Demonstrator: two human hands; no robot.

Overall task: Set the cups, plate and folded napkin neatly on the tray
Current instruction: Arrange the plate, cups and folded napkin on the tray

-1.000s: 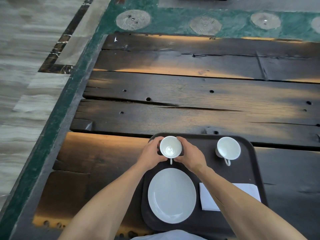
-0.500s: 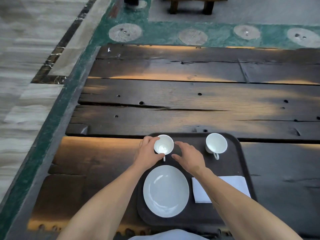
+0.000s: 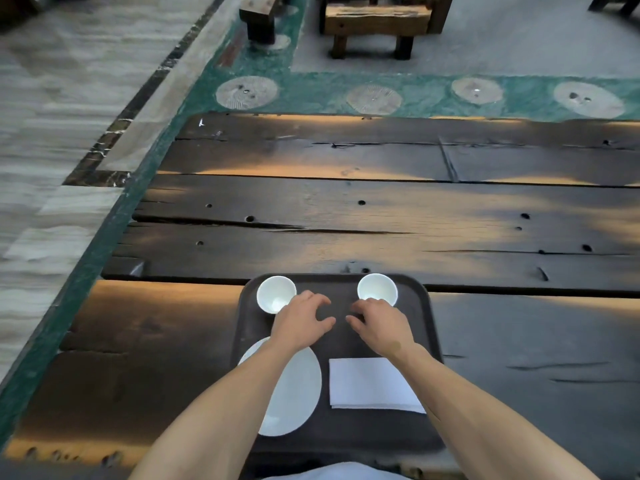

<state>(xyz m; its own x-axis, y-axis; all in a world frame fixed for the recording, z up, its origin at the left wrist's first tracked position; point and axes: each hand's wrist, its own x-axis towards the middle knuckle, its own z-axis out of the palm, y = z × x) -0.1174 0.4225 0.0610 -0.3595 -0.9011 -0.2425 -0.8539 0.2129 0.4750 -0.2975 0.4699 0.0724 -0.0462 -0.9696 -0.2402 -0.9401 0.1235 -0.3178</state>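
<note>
A dark wooden table (image 3: 346, 209) is being occupied by the tray (image 3: 427, 327), on which the plate (image 3: 298, 393), folded napkin (image 3: 370, 384) and two cups (image 3: 276, 294) (image 3: 376, 289) are being carried. Nothing is being gripped by the left hand (image 3: 301, 322) or right hand (image 3: 381, 323), both loosely curled.
</note>
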